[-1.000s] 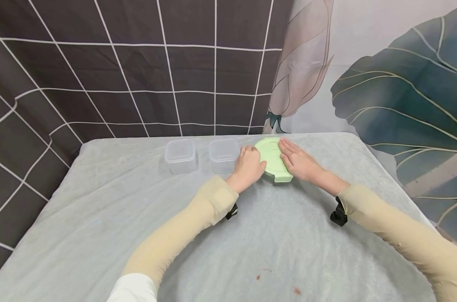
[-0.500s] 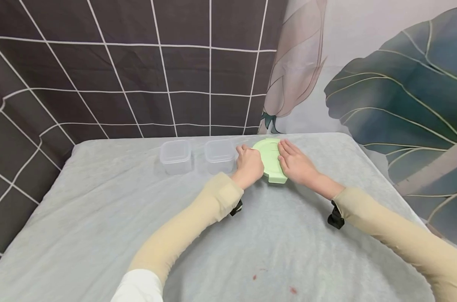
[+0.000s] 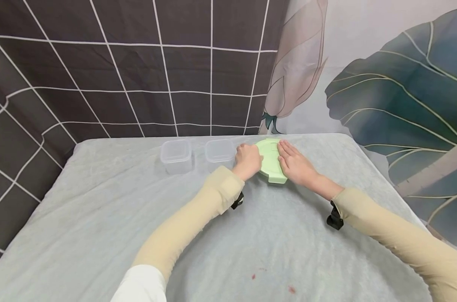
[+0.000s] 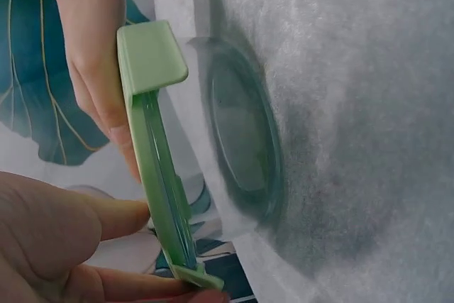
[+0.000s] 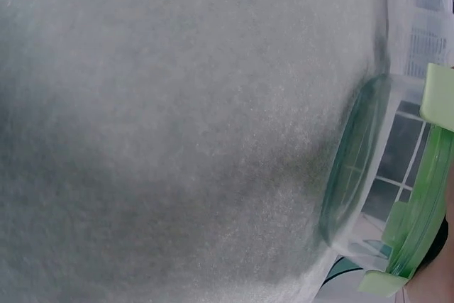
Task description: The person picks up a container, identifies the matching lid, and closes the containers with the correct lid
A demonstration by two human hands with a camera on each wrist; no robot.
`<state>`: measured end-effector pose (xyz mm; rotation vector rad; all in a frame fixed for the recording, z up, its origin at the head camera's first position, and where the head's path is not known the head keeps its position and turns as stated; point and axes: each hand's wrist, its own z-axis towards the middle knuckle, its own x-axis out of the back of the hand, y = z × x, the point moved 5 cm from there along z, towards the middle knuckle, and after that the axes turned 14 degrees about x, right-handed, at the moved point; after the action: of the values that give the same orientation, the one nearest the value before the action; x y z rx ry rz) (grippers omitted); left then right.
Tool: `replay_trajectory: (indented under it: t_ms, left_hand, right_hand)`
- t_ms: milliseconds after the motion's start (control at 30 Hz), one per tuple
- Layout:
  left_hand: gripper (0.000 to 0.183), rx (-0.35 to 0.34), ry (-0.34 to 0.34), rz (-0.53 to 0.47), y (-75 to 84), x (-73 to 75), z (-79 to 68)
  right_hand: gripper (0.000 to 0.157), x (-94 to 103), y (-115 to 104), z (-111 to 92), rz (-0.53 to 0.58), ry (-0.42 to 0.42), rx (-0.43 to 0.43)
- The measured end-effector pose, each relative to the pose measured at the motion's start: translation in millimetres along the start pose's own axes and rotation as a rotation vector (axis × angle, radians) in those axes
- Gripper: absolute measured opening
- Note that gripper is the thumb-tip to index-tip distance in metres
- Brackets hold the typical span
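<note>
A round clear glass food container (image 4: pixel 245 129) with a light green lid (image 3: pixel 269 157) stands near the table's far edge. My left hand (image 3: pixel 248 160) is at the lid's left side. In the left wrist view its thumb presses the rim while a finger hooks a side clip (image 4: pixel 197 277), pinching the lid there. My right hand (image 3: pixel 297 163) lies with straight fingers on top of the lid's right part. A front clip (image 4: pixel 152 54) juts out from the lid. Only part of the lid (image 5: pixel 423 207) and glass shows in the right wrist view.
Two clear plastic boxes with lids, a left box (image 3: pixel 176 157) and a right box (image 3: pixel 218 152), stand left of the glass container; my left hand is close beside the right one. A grey cloth (image 3: pixel 300 243) covers the table. Behind hangs a dark checked curtain (image 3: pixel 137 67).
My left hand has shifted slightly along the lid's left edge, its fingers now more curled. My right hand stays on the lid. The head view has shifted slightly; the boxes have not visibly moved.
</note>
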<state>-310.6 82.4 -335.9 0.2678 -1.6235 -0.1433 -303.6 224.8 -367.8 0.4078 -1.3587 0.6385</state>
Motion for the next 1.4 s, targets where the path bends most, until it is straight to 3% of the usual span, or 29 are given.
replay_trajectory:
  t_ms: [133, 233, 467, 700, 1400]
  left_hand:
    - [0.041, 0.014, -0.017, -0.145, -7.7, 1.7, 7.5]
    - [0.036, 0.017, -0.026, -0.186, -12.2, 2.3, 11.8]
    - [0.026, 0.019, -0.03, -0.188, -13.5, 4.4, 14.3]
    - [0.04, 0.05, -0.043, -0.213, -14.4, 4.8, 13.7]
    - [0.026, 0.089, -0.036, -0.245, -11.3, -1.3, 19.1]
  right_hand:
    - [0.051, -0.9, 0, 0, 0.011, -0.005, -0.008]
    - [0.051, -1.8, 0, 0, 0.014, -0.014, -0.015]
    - [0.051, -2.6, 1, 1, 0.011, -0.012, -0.017]
    - [0.051, -2.4, 0, 1, 0.005, -0.006, -0.015]
    - [0.049, -3.5, 1, -2, 0.023, 0.053, -0.04]
